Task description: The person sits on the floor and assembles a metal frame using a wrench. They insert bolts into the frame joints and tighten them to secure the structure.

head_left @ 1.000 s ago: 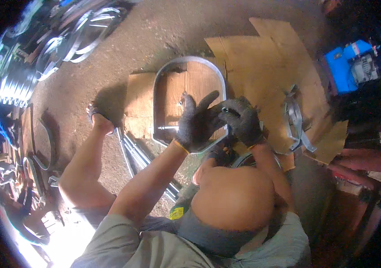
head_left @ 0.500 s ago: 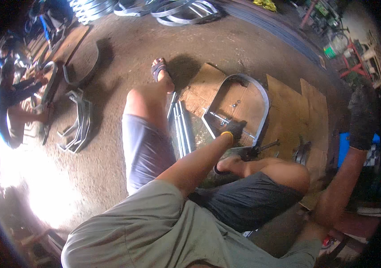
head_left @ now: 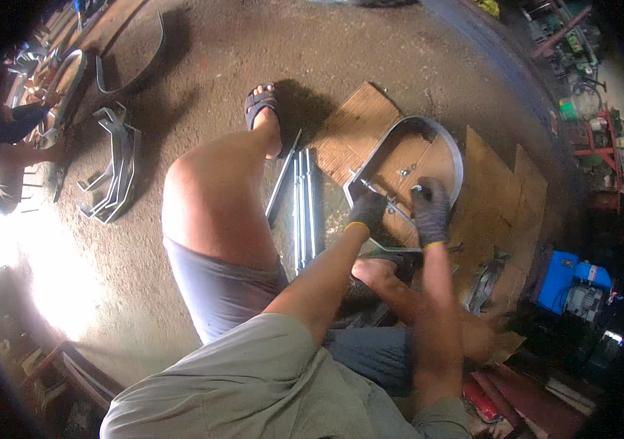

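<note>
A bent flat-metal hoop [head_left: 455, 164], rounded at its far end and angular at the near one, lies on cardboard before me. A thin metal rod [head_left: 398, 210] crosses its inside and passes through its left side. My left hand [head_left: 367, 208], in a dark glove with a yellow cuff, is closed round the rod near that side. At the rod's other end is my right hand [head_left: 431, 211], gloved alike, its fingers curled with a small pale spot at the tips; what they hold is too small to name. Small metal fasteners [head_left: 405, 173] lie on the cardboard inside the hoop.
Several straight metal rods [head_left: 303, 212] lie beside my left leg. Bent metal brackets [head_left: 123, 172] and a curved strip [head_left: 144, 69] rest on the floor to the left, near another person [head_left: 12, 157]. Cardboard [head_left: 498, 197] spreads rightward toward a blue machine [head_left: 560, 282].
My right hand has come from the far right to the hoop. My left hand has shifted left along the rod. The view has turned, so the scene sits differently.
</note>
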